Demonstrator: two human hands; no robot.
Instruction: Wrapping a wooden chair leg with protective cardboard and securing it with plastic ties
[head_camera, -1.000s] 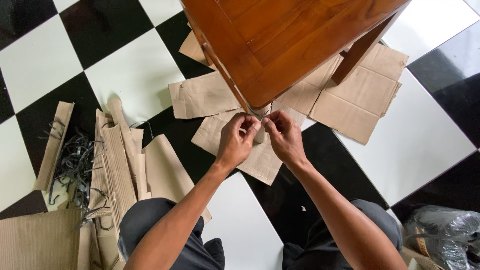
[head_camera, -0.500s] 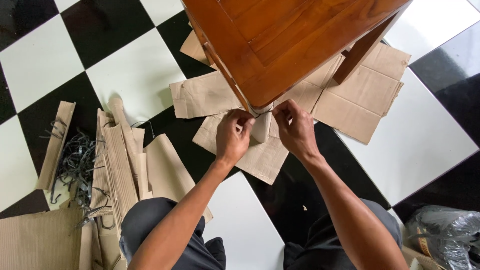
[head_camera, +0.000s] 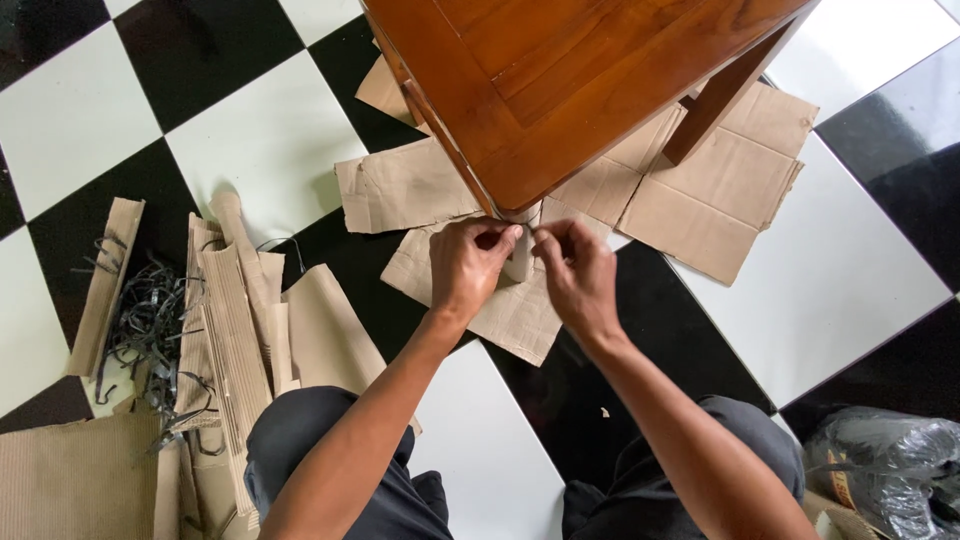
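Table leg (head_camera: 519, 262), wrapped in pale brown cardboard, stands at the near corner of the wooden table (head_camera: 560, 90); only a short, rounded stretch of it shows between the two hands. Wrap looks matte and smooth, snug to the leg. A thin dark strand, possibly string or strapping, crosses near the top of the wrap; too fine to tell which.

Left hand (head_camera: 470, 268): fingers curled, tips pinched together against the wrap on its left side. Right hand (head_camera: 576, 272): fingers bent, thumb and forefinger pinching at the same spot from the right. The fingertips of both hands nearly meet just under the table corner.

Table top: glossy reddish-brown wood, panelled, grain visible, rounded edge.

Flattened cardboard sheets (head_camera: 720, 190) lie under the table, creased, with torn edges, dull tan. Floor (head_camera: 250, 140): large black and white tiles, shiny.

To the left: pile of corrugated cardboard strips (head_camera: 235, 310), ribbed face up, some rolled; beside it a tangle of dark plastic strapping (head_camera: 150, 330), thin and curly. Lower right corner: crumpled black plastic bag (head_camera: 890, 470), glossy.
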